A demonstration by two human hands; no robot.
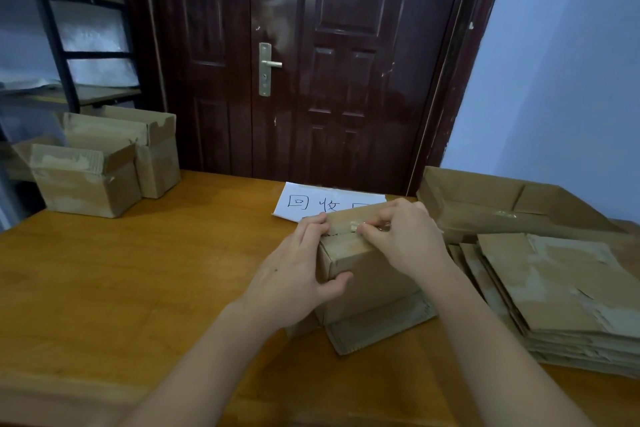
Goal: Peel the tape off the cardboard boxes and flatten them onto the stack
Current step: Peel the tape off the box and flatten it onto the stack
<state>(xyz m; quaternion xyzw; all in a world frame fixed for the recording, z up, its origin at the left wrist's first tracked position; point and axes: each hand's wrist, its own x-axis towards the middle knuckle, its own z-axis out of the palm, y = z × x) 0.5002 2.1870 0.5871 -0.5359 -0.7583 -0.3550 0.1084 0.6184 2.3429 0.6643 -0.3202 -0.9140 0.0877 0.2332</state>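
A small cardboard box (367, 284) stands in the middle of the wooden table, its lower flaps splayed out toward me. My left hand (298, 270) grips its left top corner, thumb on the near face and fingers over the top edge. My right hand (405, 239) pinches a strip of clear tape (355, 226) on the box's top seam. To the right lies a stack of flattened cardboard (561, 291).
Two open cardboard boxes (100, 163) stand at the table's far left. A white paper sign (311, 203) with handwriting lies behind the box. A wide open carton (491, 201) sits behind the stack. A dark door and a metal shelf rack (62, 55) stand beyond the table (138, 270).
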